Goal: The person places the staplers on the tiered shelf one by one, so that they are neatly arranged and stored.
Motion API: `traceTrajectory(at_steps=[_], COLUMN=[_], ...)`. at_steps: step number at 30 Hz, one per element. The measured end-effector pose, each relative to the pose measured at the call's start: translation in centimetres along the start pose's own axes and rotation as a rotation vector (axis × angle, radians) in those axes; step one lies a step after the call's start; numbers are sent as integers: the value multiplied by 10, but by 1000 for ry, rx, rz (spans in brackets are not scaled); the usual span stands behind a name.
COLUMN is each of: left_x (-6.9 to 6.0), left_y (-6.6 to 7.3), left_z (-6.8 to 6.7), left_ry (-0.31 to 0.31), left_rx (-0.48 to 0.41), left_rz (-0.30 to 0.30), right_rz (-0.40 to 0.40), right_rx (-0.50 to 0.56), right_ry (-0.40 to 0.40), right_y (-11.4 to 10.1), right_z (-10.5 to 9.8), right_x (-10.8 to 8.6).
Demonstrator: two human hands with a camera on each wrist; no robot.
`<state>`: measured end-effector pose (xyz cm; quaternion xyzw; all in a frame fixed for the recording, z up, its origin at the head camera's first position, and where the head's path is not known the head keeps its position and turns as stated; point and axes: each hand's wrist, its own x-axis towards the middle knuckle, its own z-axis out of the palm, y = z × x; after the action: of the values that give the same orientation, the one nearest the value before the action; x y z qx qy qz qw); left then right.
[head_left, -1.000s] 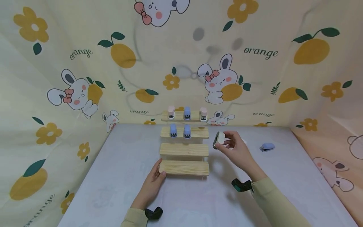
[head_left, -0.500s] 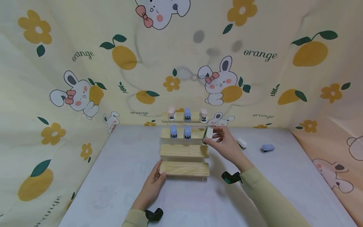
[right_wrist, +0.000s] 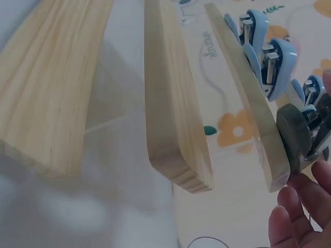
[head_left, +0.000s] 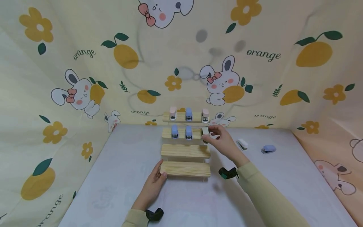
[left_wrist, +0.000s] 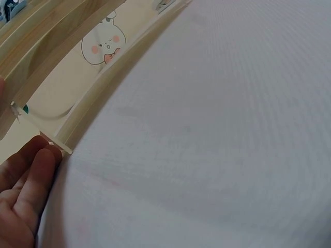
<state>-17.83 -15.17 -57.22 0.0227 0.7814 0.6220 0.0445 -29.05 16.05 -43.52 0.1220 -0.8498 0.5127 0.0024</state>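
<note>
My left hand (head_left: 151, 186) grips the left end of the lowest board of a tiered wooden rack (head_left: 185, 169), thumb at the front edge. In the left wrist view, its fingers (left_wrist: 39, 178) lie beside the rack's thin clear support. My right hand (head_left: 225, 146) pinches a small off-white stapler (head_left: 205, 132) at the right end of the second board from the top. In the right wrist view, that stapler's dark grey base (right_wrist: 294, 132) is against the board. Left of it on the same board stand two blue staplers, one at the left (head_left: 174, 131) and one mid-board (head_left: 188, 132).
The top board holds a pink stapler (head_left: 172, 113), a blue stapler (head_left: 188, 114) and another pink one (head_left: 205, 115). On the white-covered table to the right lie a white stapler (head_left: 242, 144) and a blue stapler (head_left: 268, 148). A patterned cloth (head_left: 181, 63) rises behind.
My right hand has carried the off-white stapler left from beside the rack onto the second board, turning it to face forward. The left hand has kept its hold on the rack.
</note>
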Motion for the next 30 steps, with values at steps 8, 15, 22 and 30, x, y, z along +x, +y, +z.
traceTrajectory(at_steps=[8,15,22,30], left_x=[-1,1,1,0], left_y=[5,0,-1,4], left_z=[1,0,0,0], left_ry=[-10,-9,-14,-11], left_rx=[-26,-18,-33,-21], left_rz=[10,0,1,2], right_rz=[35,30,43,93], right_rx=[72,62,-6,-130], right_ry=[-4,1,15,90], right_y=[2,5,18,59], right_z=[1,0,-16,-46], right_x=[2,-1,-10,-18])
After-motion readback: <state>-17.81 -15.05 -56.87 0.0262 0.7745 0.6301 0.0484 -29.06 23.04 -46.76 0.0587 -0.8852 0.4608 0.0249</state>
